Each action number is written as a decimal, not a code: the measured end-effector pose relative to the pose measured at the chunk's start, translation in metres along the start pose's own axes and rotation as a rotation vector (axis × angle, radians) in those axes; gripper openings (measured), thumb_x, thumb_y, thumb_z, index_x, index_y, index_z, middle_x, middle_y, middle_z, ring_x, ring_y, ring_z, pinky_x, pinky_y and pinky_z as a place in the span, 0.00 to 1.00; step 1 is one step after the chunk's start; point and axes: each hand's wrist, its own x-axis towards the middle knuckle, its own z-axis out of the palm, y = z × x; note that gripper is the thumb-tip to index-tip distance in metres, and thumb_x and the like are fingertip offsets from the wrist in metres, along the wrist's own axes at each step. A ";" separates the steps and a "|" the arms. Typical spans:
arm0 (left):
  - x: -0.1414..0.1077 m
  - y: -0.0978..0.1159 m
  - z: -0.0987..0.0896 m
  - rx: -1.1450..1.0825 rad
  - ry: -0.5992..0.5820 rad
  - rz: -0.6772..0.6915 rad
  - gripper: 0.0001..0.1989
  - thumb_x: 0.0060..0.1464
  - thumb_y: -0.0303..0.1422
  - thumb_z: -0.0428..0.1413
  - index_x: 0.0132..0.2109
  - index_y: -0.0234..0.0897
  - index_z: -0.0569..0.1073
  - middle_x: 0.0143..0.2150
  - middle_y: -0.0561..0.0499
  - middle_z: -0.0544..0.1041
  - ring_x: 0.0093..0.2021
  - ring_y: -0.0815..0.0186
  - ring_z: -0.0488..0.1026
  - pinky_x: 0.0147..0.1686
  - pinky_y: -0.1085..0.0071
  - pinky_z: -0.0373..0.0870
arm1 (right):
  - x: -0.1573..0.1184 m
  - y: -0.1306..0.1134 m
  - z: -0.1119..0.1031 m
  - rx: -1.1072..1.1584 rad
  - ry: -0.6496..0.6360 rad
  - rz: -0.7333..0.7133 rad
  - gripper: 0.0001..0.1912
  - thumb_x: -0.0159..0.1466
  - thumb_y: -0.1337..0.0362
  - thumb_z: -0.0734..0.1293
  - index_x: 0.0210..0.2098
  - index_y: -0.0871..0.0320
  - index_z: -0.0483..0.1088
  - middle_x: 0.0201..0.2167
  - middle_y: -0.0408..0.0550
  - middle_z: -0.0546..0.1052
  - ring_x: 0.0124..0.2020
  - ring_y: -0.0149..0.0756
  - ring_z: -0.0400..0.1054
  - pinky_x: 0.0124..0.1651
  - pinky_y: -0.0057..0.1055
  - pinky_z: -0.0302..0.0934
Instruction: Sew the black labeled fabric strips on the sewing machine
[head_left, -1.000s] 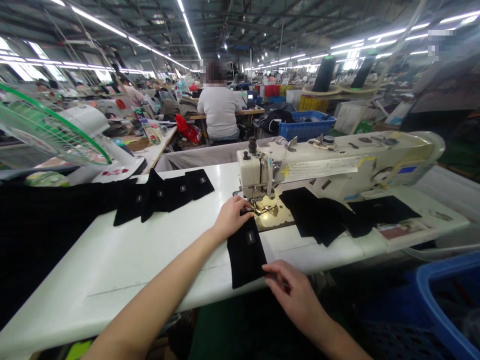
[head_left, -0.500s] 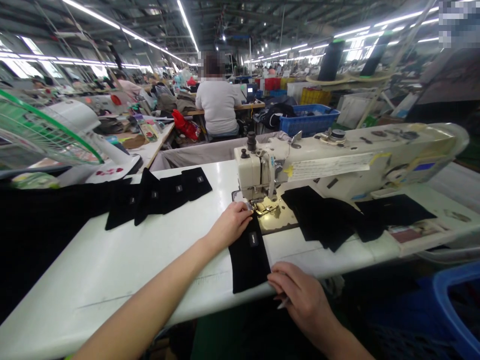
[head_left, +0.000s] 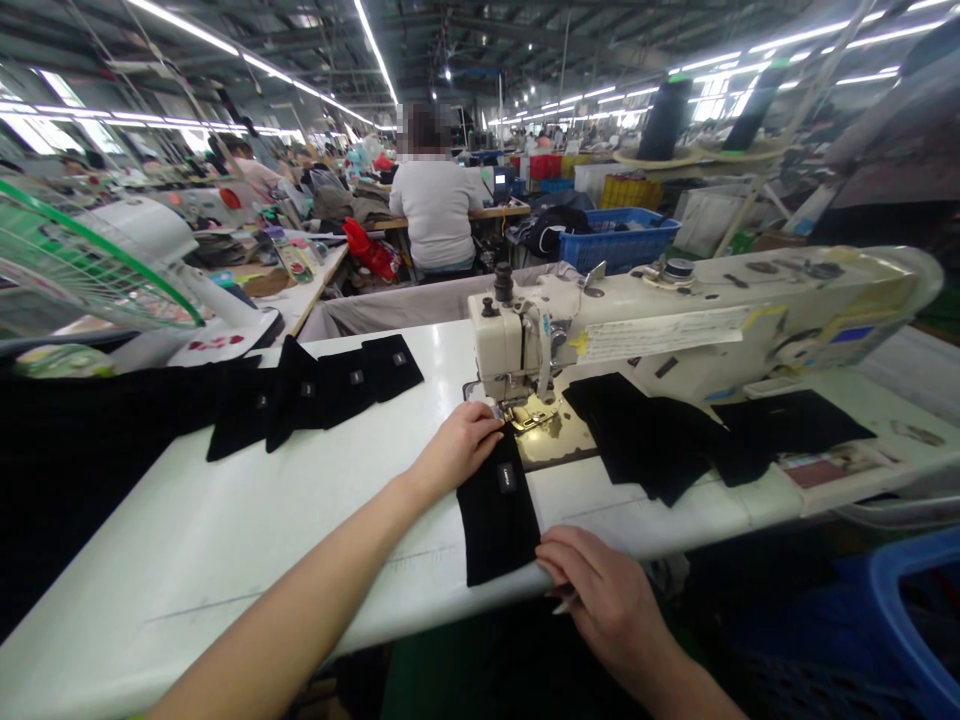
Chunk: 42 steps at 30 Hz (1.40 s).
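A black fabric piece with a small dark label lies at the needle area of a cream sewing machine. My left hand is closed on the fabric's far end, close beside the presser foot. The near corner of the same piece is pinched in my right hand at the table's front edge. A small pale pointed item shows under the right fingers; its kind cannot be made out. The fabric lies flat between both hands.
Labelled black pieces lie overlapping on the white table at left. More black fabric lies right of the needle. A fan stands at far left, a blue basket at lower right. A person sits ahead.
Both hands and the fabric hold nearly the same place. At the upper right, a blurred person has shifted slightly.
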 end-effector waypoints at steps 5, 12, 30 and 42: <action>0.002 0.002 -0.001 0.035 -0.003 0.030 0.07 0.62 0.20 0.57 0.46 0.28 0.75 0.43 0.43 0.69 0.44 0.55 0.67 0.45 0.60 0.67 | -0.001 0.001 0.003 0.008 0.023 -0.008 0.12 0.73 0.75 0.55 0.50 0.62 0.65 0.46 0.49 0.67 0.45 0.32 0.62 0.48 0.27 0.57; 0.001 0.003 -0.001 0.037 -0.013 0.019 0.07 0.61 0.19 0.57 0.47 0.28 0.74 0.43 0.43 0.68 0.44 0.55 0.66 0.45 0.58 0.67 | 0.001 0.000 0.002 0.022 0.029 -0.009 0.16 0.69 0.79 0.54 0.51 0.62 0.65 0.46 0.49 0.66 0.44 0.32 0.62 0.48 0.27 0.56; 0.003 -0.001 -0.001 0.062 -0.034 0.019 0.08 0.62 0.20 0.56 0.48 0.28 0.73 0.44 0.44 0.67 0.44 0.55 0.65 0.45 0.58 0.66 | 0.008 -0.002 -0.001 -0.005 -0.073 0.065 0.16 0.69 0.78 0.52 0.47 0.61 0.66 0.44 0.47 0.66 0.40 0.32 0.60 0.42 0.28 0.51; 0.002 0.005 -0.005 0.139 -0.089 0.003 0.12 0.63 0.21 0.54 0.53 0.27 0.71 0.47 0.42 0.66 0.45 0.54 0.63 0.47 0.56 0.68 | 0.011 -0.001 -0.004 0.004 -0.119 0.107 0.13 0.66 0.78 0.53 0.42 0.62 0.66 0.41 0.46 0.66 0.38 0.33 0.58 0.38 0.28 0.47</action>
